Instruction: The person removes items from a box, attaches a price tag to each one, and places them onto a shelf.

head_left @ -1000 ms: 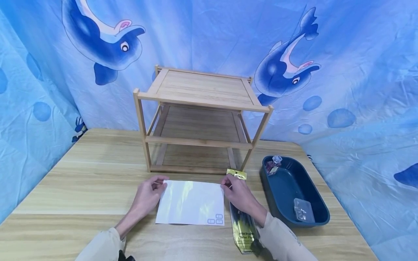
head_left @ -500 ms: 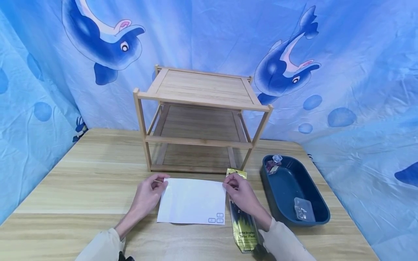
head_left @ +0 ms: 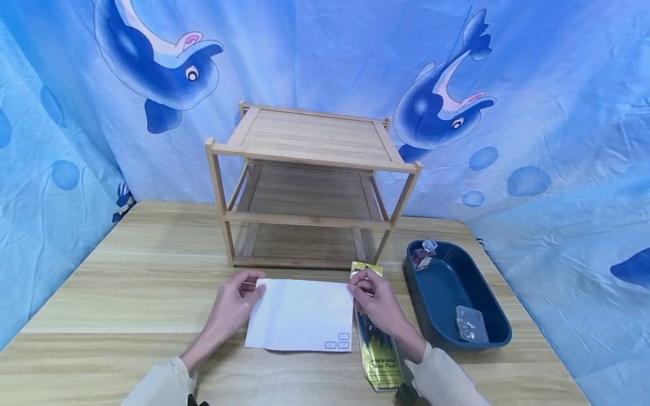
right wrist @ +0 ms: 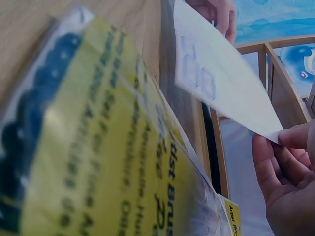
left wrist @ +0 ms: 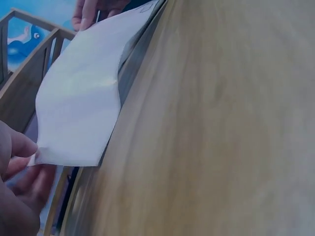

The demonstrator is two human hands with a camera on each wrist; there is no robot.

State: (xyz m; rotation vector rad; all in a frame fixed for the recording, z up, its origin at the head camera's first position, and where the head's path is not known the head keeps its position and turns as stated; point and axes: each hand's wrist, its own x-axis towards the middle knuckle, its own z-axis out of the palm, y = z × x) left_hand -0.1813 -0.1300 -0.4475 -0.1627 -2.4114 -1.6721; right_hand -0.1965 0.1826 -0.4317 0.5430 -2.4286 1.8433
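Observation:
A white sheet of paper point(head_left: 302, 316) with small blue printed boxes in its lower right corner is held between both hands. My left hand point(head_left: 235, 301) pinches its far left corner between thumb and fingers. At the far right corner my right hand point(head_left: 378, 304) pinches it the same way. In the left wrist view the paper point(left wrist: 83, 93) bows in a gentle curve, its near edge close over the table. A yellow and clear pack of artist brushes point(head_left: 380, 361) lies under the right hand and forearm, partly hidden by them.
A three-tier wooden shelf point(head_left: 312, 221) stands just behind the paper. To the right sits a dark blue tub point(head_left: 452, 293) holding a clear plastic case point(head_left: 471, 324) and a small dark red item with a clear faceted top point(head_left: 424, 256). A blue dolphin-print curtain point(head_left: 325, 51) surrounds the wooden table point(head_left: 127, 293).
The paper has shifted very slightly to the right with both hands still pinching its corners. The glare on its surface has faded. Shelf, tub and brush pack stay put.

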